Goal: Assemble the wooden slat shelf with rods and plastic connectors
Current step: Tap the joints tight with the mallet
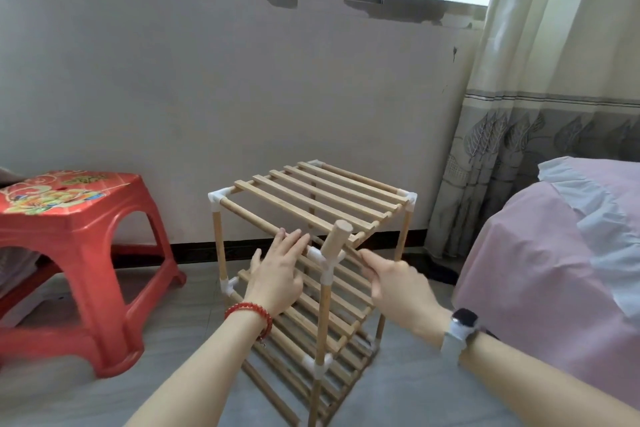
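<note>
A wooden slat shelf [311, 198] with three tiers stands on the floor, its rods joined by white plastic connectors. At the near top corner, a connector [323, 262] carries a short rod [334, 239] that sticks up and tilts. My left hand [277, 270] lies flat with fingers spread over the front top rod [249, 217], left of that corner. My right hand [391, 282] pinches the right top rod just right of the corner connector. Other top connectors sit at the left [217, 199] and right [410, 199] corners.
A red plastic stool [79, 253] stands to the left. A bed with a pink cover [554, 270] is close on the right, with a curtain [540, 97] behind it. A white wall under a window lies behind the shelf. The floor is grey tile.
</note>
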The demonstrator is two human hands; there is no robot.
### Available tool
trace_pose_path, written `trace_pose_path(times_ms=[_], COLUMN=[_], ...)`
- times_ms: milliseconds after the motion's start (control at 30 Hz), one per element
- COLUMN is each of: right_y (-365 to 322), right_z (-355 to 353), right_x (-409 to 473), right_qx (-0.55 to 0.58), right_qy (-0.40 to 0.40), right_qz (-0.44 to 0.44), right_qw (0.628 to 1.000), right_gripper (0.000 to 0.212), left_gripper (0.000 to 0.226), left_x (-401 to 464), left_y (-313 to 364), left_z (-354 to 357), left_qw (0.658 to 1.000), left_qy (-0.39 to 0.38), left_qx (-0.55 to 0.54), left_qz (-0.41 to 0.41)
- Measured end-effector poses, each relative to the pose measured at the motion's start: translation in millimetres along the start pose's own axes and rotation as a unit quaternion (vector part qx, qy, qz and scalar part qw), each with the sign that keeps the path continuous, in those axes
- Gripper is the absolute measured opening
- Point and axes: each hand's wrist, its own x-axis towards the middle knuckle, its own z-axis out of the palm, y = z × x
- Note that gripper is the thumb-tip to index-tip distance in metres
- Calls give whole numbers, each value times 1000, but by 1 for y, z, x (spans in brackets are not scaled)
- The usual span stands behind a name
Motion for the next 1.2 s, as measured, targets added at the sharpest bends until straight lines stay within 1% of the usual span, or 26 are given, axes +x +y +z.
trace_pose_path(times_ms=[33,67,100,133,167,200,267,300,333,400,433,467,533,567,600,667,700,733,800,833,900,967,1033,1100,1133,1200], right_y=[3,8,10,10,10,8,3,5,10,12,12,10,9,9,13,14,14,16,14,13,18,11,0,-17,-26,-47], right_z=[-5,-14,-23,-28,-31,-25,-4,-4,-8,-19,-21,-20,-3,-1,-1,-10,-13,-13,1,4,5,-2,-3,1,4,10], right_x=[3,12,18,23,23,18,0,-2,3,15,16,14,1,-4,-2,4,6,5,-4,-10,-6,2,9,10,12,17], right_qx=[15,68,104,122,120,107,25,31,70,161,175,167,67,66,95,174,173,157,62,42,99,145,153,154,168,187], right_qy=[4,82,193,264,265,211,-14,-41,7,201,230,208,10,-23,20,224,255,229,26,-38,-12,19,-22,-78,-93,-112], right_qz=[13,12,-16,-24,-25,-23,-1,14,36,-6,-8,-13,14,25,36,2,1,-15,8,36,69,57,33,14,2,-20], right_qw=[1000,994,976,956,956,971,1000,999,997,966,957,964,998,997,995,959,951,961,998,998,993,988,987,985,981,976], right_gripper=[34,35,34,35,35,35,35,34,32,30,32,33,30,29,28,28,30,31,26,24,21,19,20,20,20,23], left_gripper=[65,64,62,62,61,61,61,61,61,60,60,60,61,61,61,61,61,61,61,61,57,44,34,43,48,47], left_x=[0,0,1,2,2,1,-1,-2,-2,1,2,2,-1,-2,-3,-1,0,1,1,1,4,7,6,1,-3,-14], left_y=[0,0,-1,-1,-1,0,0,1,2,3,3,4,3,3,3,1,2,2,0,-1,-2,4,12,14,13,8], left_z=[0,-1,-1,-1,-1,0,1,1,1,-3,-5,-5,-4,-3,-4,-6,-7,-7,-5,-4,-8,-19,-33,-47,-53,-64], left_qw=[1000,1000,1000,1000,1000,1000,1000,1000,1000,1000,1000,1000,1000,1000,1000,1000,1000,1000,999,999,995,981,946,907,902,918], left_qy=[1,5,10,12,11,11,10,9,8,14,10,5,0,-5,-12,-12,-13,-15,-28,-36,-47,-33,-25,-24,-23,-5], left_qx=[3,7,9,10,9,10,9,8,8,8,8,10,13,12,13,12,8,1,-20,-36,-89,-189,-316,-416,-428,-397], left_qz=[2,3,3,3,1,0,-2,-2,-2,-4,-4,-4,-7,-9,-10,-5,-5,-5,-7,-6,-9,-34,-62,-54,-39,-19])
